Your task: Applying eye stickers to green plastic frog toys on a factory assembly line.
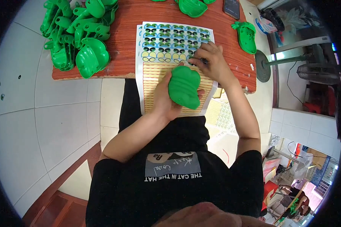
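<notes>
My left hand (163, 99) holds a green moulded plastic piece (183, 87), rounded with lobed edges and ridges across it. The fingers wrap behind it, with tips showing at its right side. Under both hands lies a sticker sheet (148, 90), partly on the table and hanging over its front edge. Its upper part carries rows of green-and-black eye stickers (163, 39), then pale yellow ovals; the lower part has thin red-and-yellow strips. My right hand (214, 63) is bent over the sheet's right side, thumb and fingers closed together near the eye stickers. What they pinch is too small to make out.
Green plastic parts (81, 28) are heaped on the far left of the reddish-brown table (121, 49). Another green piece (247, 38) sits at the right edge, near a phone (231, 9). A standing fan (317, 72) is at the right. More printed sheets (224, 114) lie below the table.
</notes>
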{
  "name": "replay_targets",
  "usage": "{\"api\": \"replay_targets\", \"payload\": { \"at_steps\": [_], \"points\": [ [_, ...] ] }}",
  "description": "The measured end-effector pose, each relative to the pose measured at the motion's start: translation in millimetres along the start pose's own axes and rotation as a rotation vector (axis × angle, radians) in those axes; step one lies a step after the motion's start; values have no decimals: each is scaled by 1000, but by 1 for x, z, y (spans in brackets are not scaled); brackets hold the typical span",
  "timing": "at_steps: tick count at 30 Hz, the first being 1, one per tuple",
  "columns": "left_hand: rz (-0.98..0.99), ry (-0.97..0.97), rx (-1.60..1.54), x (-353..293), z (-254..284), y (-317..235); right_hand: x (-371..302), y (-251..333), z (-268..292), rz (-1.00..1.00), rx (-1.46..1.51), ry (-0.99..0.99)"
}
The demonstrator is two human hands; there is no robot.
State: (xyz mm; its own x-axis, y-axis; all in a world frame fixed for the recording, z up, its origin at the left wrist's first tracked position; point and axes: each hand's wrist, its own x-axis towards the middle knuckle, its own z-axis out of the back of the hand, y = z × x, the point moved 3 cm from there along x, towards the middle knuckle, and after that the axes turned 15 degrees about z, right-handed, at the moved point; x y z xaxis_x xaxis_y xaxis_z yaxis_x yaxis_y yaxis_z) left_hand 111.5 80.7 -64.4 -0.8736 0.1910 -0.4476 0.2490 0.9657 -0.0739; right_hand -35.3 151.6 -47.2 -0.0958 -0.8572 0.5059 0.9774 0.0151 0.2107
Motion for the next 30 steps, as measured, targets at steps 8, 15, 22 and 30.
{"api": "replay_targets", "payload": {
  "at_steps": [8,15,22,30],
  "points": [
    [0,-1,17,2,4,0,-4,-7,-7,-204,326,-17],
    [39,-14,14,-1,2,1,-8,2,2,-124,-21,-95],
    [59,-4,52,2,7,-2,-7,7,5,-61,-46,-19],
    [37,31,97,7,13,-3,-6,7,1,-81,-57,-32]
  ]
}}
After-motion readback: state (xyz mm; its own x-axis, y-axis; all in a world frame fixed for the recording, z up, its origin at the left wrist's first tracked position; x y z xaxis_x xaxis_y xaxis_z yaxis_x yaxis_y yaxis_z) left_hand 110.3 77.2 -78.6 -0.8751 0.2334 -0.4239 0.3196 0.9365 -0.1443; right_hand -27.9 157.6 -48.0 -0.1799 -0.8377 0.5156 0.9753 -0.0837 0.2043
